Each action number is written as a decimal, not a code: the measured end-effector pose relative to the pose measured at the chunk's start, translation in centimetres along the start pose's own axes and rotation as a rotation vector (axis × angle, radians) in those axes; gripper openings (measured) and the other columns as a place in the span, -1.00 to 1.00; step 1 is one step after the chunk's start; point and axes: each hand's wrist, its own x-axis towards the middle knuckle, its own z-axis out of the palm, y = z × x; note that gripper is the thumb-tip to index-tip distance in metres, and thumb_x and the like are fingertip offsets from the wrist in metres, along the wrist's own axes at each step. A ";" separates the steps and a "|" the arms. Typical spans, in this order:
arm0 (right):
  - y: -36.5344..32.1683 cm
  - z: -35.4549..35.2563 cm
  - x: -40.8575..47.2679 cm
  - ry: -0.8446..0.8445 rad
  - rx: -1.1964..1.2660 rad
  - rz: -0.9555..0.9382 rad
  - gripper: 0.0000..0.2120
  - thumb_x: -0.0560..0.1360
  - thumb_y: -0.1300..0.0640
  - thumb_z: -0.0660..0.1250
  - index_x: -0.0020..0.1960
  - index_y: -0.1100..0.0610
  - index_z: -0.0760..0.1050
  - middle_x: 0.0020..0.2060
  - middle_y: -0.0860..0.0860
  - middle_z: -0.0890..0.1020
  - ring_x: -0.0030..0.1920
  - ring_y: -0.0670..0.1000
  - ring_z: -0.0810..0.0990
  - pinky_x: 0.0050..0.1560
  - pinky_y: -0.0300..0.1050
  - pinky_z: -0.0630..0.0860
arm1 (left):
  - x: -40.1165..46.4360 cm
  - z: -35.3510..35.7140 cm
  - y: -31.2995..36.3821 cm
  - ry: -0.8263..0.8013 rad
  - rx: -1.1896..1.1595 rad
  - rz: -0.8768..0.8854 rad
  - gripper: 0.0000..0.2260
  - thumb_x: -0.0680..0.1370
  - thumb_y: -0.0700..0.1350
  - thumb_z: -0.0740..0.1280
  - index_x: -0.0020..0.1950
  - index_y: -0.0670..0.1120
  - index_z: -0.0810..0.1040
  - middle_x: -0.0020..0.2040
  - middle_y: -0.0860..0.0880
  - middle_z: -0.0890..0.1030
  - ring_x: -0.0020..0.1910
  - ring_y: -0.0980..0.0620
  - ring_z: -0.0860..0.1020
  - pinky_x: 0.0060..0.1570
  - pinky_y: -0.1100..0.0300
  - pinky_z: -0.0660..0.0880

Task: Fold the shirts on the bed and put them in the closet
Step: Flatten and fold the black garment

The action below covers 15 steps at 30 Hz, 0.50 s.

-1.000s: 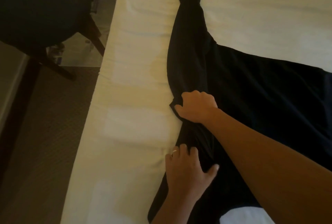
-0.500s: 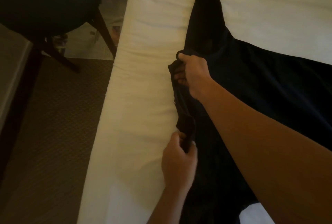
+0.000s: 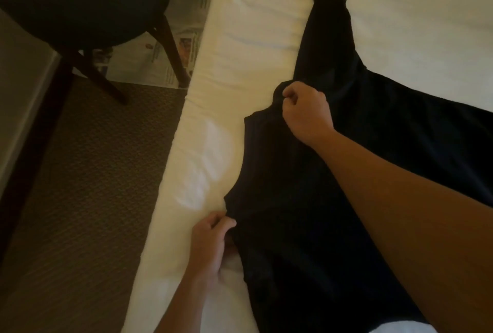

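A dark, nearly black shirt (image 3: pixel 306 194) lies spread across the white bed (image 3: pixel 213 145), one long sleeve running toward the top of the view. My right hand (image 3: pixel 306 116) pinches the shirt's left edge at the far end, fingers curled on the cloth. Nearer to me, my left hand (image 3: pixel 210 242) pinches the same edge close to the mattress side. The stretch of cloth between the two hands lies flat and taut. The closet is not in view.
A dark chair (image 3: pixel 80 4) with wooden legs stands left of the bed on patterned carpet (image 3: pixel 85 199). Newspaper sheets (image 3: pixel 170 49) lie on the floor beneath it. A pale furniture edge (image 3: pixel 16 87) runs along the far left.
Both hands took hold of the shirt's left edge, lifted it, then drew it outward toward the bed's side, so the cloth between them now lies wider and flatter.
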 end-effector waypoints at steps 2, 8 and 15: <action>-0.4 0.5 1.3 -0.031 -0.220 -0.130 -0.66 0.61 0.21 0.20 0.36 0.05 0.46 0.19 0.05 0.56 0.14 0.08 0.56 0.10 0.12 0.60 | 0.1 -0.2 0.1 -0.020 -0.051 -0.028 -0.70 0.52 -0.28 0.33 -0.38 -0.03 0.61 -0.28 -0.08 0.66 -0.21 -0.11 0.63 -0.21 0.02 0.49; -1.5 1.1 4.6 -0.251 -0.642 -0.125 -0.65 0.63 0.15 0.20 0.41 0.05 0.37 0.19 0.11 0.50 0.12 0.19 0.54 0.09 0.14 0.55 | 1.7 0.3 -0.6 0.042 -0.054 -0.070 -0.89 0.27 -0.10 0.35 -0.39 -0.02 0.43 -0.33 -0.09 0.44 -0.27 -0.06 0.44 -0.17 0.00 0.36; -2.2 2.1 7.8 0.052 -0.105 0.066 -0.90 0.63 0.16 0.26 0.12 0.13 0.49 -0.01 0.07 0.59 -0.03 0.11 0.60 -0.01 0.11 0.62 | 3.0 0.7 -1.1 0.086 -0.073 -0.111 -0.75 0.36 -0.20 0.35 -0.48 -0.01 0.38 -0.35 -0.09 0.35 -0.29 -0.07 0.34 -0.18 0.01 0.30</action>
